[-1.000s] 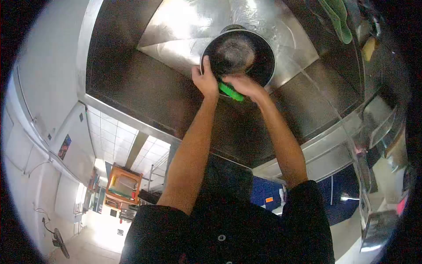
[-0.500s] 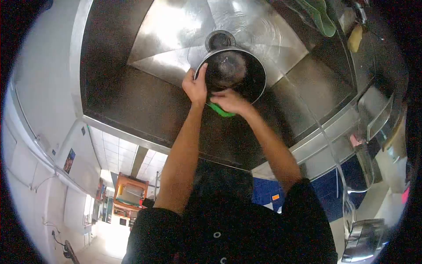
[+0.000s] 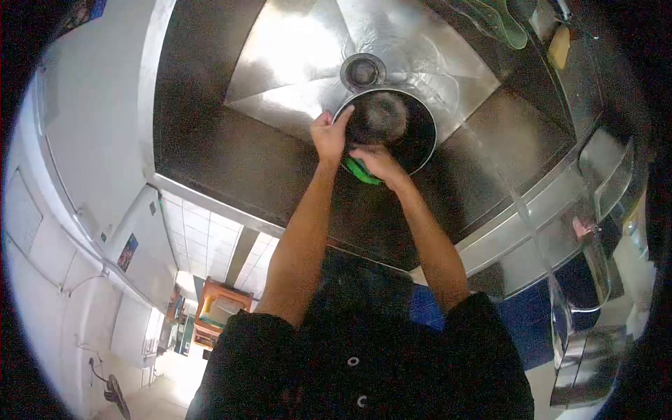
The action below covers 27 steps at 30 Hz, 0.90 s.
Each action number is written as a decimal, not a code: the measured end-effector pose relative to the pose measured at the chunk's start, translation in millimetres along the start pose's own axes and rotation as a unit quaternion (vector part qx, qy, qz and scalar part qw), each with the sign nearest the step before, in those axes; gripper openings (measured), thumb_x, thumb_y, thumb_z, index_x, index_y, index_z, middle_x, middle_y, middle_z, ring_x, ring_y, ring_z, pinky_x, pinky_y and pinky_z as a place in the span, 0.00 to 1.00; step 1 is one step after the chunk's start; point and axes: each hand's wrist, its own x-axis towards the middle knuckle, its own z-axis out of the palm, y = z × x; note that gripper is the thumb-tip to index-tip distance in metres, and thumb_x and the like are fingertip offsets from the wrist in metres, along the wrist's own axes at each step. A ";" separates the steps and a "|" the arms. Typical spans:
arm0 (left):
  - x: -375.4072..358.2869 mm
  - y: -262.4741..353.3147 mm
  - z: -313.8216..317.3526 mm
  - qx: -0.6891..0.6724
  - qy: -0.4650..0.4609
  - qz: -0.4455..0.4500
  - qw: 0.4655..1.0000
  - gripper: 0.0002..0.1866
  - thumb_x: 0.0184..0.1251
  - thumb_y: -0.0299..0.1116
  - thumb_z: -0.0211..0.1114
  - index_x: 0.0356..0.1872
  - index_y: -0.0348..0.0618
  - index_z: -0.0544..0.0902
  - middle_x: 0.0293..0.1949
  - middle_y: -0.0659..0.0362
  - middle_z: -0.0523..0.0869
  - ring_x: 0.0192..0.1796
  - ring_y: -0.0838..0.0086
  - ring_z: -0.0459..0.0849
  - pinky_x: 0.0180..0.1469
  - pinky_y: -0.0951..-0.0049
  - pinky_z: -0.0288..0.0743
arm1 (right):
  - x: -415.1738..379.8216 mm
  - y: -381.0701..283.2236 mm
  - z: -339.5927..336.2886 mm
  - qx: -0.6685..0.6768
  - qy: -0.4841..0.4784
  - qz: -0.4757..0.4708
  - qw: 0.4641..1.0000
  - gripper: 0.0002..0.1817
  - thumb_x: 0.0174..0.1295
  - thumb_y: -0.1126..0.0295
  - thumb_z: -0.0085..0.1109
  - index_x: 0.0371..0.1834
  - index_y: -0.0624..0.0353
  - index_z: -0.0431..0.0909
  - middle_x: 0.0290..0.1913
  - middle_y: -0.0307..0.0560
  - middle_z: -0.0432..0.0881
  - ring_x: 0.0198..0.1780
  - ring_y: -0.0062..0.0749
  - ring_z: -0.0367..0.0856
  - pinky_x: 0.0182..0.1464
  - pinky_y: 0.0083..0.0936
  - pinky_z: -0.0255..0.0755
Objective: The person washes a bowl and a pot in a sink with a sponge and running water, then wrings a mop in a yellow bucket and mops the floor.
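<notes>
A round dark pan with a light rim is tilted in the metal sink, just on my side of the drain. My left hand is closed on the pan's left rim, thumb over the edge. At the near rim, my right hand presses a green scouring pad against the pan. The fingertips of the right hand are partly hidden by the pan and pad. A pale, cloudy round patch shows on the pan's dark inside.
Wet sheen covers the sink floor. At the upper right are a green plastic item, a yellow sponge and part of a faucet. A clear hose-like strip crosses the right edge of the sink.
The whole view has shifted, so the sink, pan and hands appear farther right and slightly lower. Both hands keep their hold; the right hand with the pad stays at the near rim.
</notes>
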 end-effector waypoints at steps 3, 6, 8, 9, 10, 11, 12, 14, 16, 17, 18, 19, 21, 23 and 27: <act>6.2 -18.5 -4.8 0.027 -0.040 0.002 0.999 0.30 0.48 0.35 0.77 0.11 0.46 0.57 0.15 0.71 0.57 0.21 0.84 0.53 0.20 0.75 0.50 | 32.3 61.0 29.2 0.007 0.082 0.054 0.995 0.16 0.58 0.63 0.55 0.41 0.66 0.80 0.40 0.46 0.83 0.42 0.28 0.77 0.49 0.28 0.69; 7.7 -7.8 -8.8 0.072 -0.050 -0.003 0.996 0.30 0.47 0.37 0.78 0.10 0.43 0.60 0.14 0.70 0.58 0.21 0.83 0.54 0.19 0.76 0.52 | -27.6 -16.2 7.4 0.108 -0.010 0.003 0.994 0.16 0.59 0.63 0.53 0.41 0.66 0.80 0.41 0.45 0.83 0.43 0.27 0.76 0.48 0.25 0.68; 6.8 -22.1 -11.7 0.077 -0.043 0.044 0.995 0.30 0.48 0.37 0.77 0.10 0.43 0.59 0.14 0.70 0.57 0.21 0.83 0.54 0.19 0.75 0.51 | -4.8 -7.1 20.6 0.096 0.035 0.008 0.995 0.17 0.61 0.64 0.52 0.44 0.66 0.80 0.44 0.45 0.83 0.45 0.28 0.76 0.51 0.25 0.68; 7.1 -40.1 -17.2 0.090 -0.027 0.096 0.991 0.30 0.48 0.37 0.77 0.09 0.43 0.58 0.14 0.70 0.57 0.21 0.84 0.54 0.19 0.75 0.51 | 7.3 3.9 33.5 0.094 0.063 0.011 0.994 0.17 0.61 0.64 0.51 0.45 0.66 0.80 0.45 0.44 0.83 0.47 0.28 0.76 0.52 0.25 0.67; 14.0 -36.5 -17.8 0.063 -0.030 0.066 0.995 0.29 0.49 0.36 0.76 0.09 0.42 0.60 0.14 0.70 0.58 0.21 0.84 0.55 0.20 0.75 0.52 | 21.7 11.2 46.5 0.159 0.126 -0.009 0.979 0.18 0.62 0.64 0.50 0.49 0.65 0.79 0.48 0.44 0.82 0.49 0.29 0.77 0.55 0.25 0.66; 21.0 -32.8 -18.4 0.035 -0.032 0.035 0.998 0.28 0.50 0.35 0.75 0.09 0.41 0.61 0.14 0.70 0.60 0.22 0.84 0.56 0.20 0.75 0.53 | 24.7 0.0 52.7 0.222 0.157 -0.066 0.960 0.20 0.62 0.63 0.51 0.51 0.64 0.78 0.52 0.46 0.81 0.53 0.29 0.76 0.58 0.24 0.65; 27.7 -26.9 -18.9 0.007 -0.032 0.005 0.999 0.27 0.52 0.34 0.74 0.10 0.40 0.62 0.15 0.70 0.61 0.22 0.84 0.57 0.21 0.75 0.54 | 25.1 -0.3 46.0 0.159 0.117 -0.050 0.979 0.20 0.61 0.62 0.51 0.51 0.63 0.78 0.54 0.47 0.80 0.54 0.29 0.75 0.58 0.24 0.64; 20.7 -17.3 -22.4 0.012 -0.048 -0.014 0.999 0.22 0.53 0.33 0.73 0.11 0.37 0.68 0.15 0.70 0.66 0.22 0.84 0.60 0.22 0.75 0.58 | 13.0 11.0 11.3 0.080 -0.029 0.038 0.996 0.22 0.59 0.60 0.53 0.53 0.61 0.78 0.55 0.50 0.79 0.55 0.32 0.75 0.59 0.24 0.63; 15.2 -13.6 -15.0 0.014 -0.057 0.034 0.998 0.18 0.54 0.33 0.72 0.15 0.34 0.74 0.16 0.69 0.71 0.23 0.83 0.64 0.24 0.76 0.62 | 7.3 16.1 3.5 0.014 -0.025 0.021 0.999 0.22 0.58 0.60 0.57 0.51 0.61 0.79 0.49 0.50 0.82 0.49 0.36 0.80 0.53 0.26 0.69; 14.5 -11.5 -10.1 0.003 -0.082 0.027 0.996 0.16 0.55 0.32 0.72 0.18 0.33 0.76 0.18 0.68 0.73 0.23 0.83 0.65 0.25 0.76 0.63 | 18.0 29.9 15.3 0.004 0.007 0.001 1.000 0.21 0.57 0.60 0.58 0.51 0.61 0.79 0.48 0.50 0.83 0.48 0.36 0.80 0.52 0.27 0.70; 15.9 -23.7 -9.7 -0.003 -0.110 0.019 0.994 0.14 0.55 0.32 0.71 0.21 0.33 0.78 0.19 0.67 0.75 0.24 0.83 0.67 0.27 0.76 0.65 | 22.2 32.9 24.7 0.009 0.032 -0.025 0.999 0.21 0.57 0.61 0.58 0.51 0.61 0.79 0.48 0.51 0.83 0.48 0.36 0.80 0.52 0.27 0.70; 18.0 -38.2 -13.6 -0.012 -0.134 0.009 0.991 0.12 0.55 0.32 0.71 0.23 0.32 0.80 0.20 0.66 0.77 0.25 0.82 0.68 0.28 0.76 0.66 | 22.7 35.2 29.7 0.010 0.056 -0.049 0.997 0.21 0.57 0.61 0.59 0.51 0.62 0.78 0.48 0.52 0.82 0.48 0.36 0.80 0.52 0.28 0.70; 30.5 -35.5 -16.7 0.072 -0.157 0.035 0.984 0.11 0.56 0.31 0.69 0.32 0.31 0.83 0.26 0.60 0.84 0.28 0.80 0.75 0.33 0.75 0.71 | 27.0 60.5 33.7 0.039 0.098 -0.071 0.992 0.21 0.57 0.61 0.59 0.51 0.62 0.78 0.48 0.55 0.82 0.49 0.37 0.80 0.54 0.30 0.69; 12.1 -12.8 -26.2 0.040 -0.186 0.022 0.981 0.12 0.57 0.32 0.69 0.35 0.31 0.83 0.28 0.57 0.86 0.30 0.79 0.78 0.35 0.75 0.73 | 3.9 44.0 35.3 -0.009 0.012 -0.123 0.992 0.20 0.57 0.60 0.59 0.49 0.62 0.79 0.46 0.57 0.82 0.49 0.43 0.80 0.53 0.33 0.70; 8.7 -18.9 -16.4 0.038 -0.116 0.023 0.992 0.12 0.59 0.33 0.68 0.35 0.32 0.84 0.31 0.56 0.87 0.32 0.77 0.80 0.38 0.74 0.74 | 37.4 32.3 35.3 -0.067 0.200 -0.207 0.955 0.21 0.58 0.59 0.57 0.51 0.60 0.73 0.49 0.59 0.78 0.53 0.52 0.76 0.54 0.35 0.70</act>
